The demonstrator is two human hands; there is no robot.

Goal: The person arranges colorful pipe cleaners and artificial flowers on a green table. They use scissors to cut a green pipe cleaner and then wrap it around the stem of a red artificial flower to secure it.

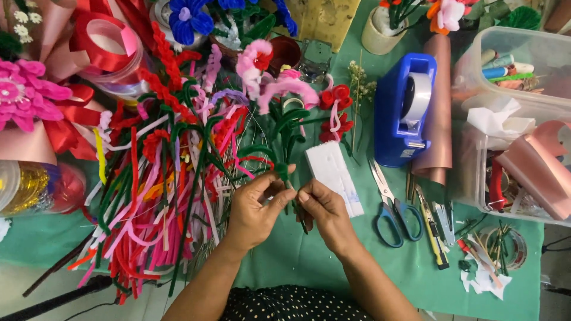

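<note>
A craft workshop for handmade flowers: the bench (pixel 333 261) wears a green cover and is crowded with a heap of coloured pipe cleaners (pixel 160 196), red ribbon spools (pixel 110 47) at its far left corner, a blue tape dispenser (pixel 404 110), blue-handled scissors (pixel 392 214), finished fuzzy flowers (pixel 27 89) and clear supply bins (pixel 517 119) along the right edge

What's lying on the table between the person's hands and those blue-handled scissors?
In the head view, a white foam-like strip lies on the green table cover between the right hand and the scissors; otherwise bare green cover.
</note>
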